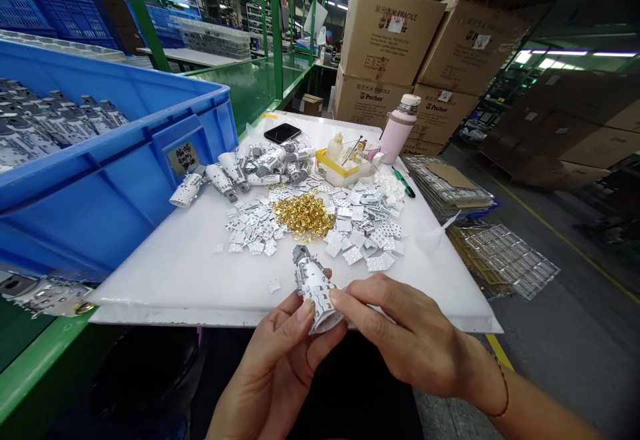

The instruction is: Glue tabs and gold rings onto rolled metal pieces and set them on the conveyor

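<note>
My left hand [285, 360] is closed around the lower end of a white-and-grey cylindrical plastic model part [313, 283]. The part tilts with its grey narrow end pointing away from me and its round open end towards me. My right hand [410, 333] has its fingertips pressed together against the part's right side; whether a small piece sits beneath them is hidden. Beyond the hands lies a heap of small gold rings [305, 217]. Thin white plates with dots lie on both sides of it, in a left pile [255, 227] and a right pile [367, 220]. One loose plate [275, 285] rests near my left hand.
Similar model parts [275, 160] are heaped at the back of the white table [190, 280], near a black phone [283, 133]. A yellow-edged tray [340, 173], pink bottle [399, 130] and green pen [404, 183] stand or lie farther right. A blue crate [125, 207] borders the left.
</note>
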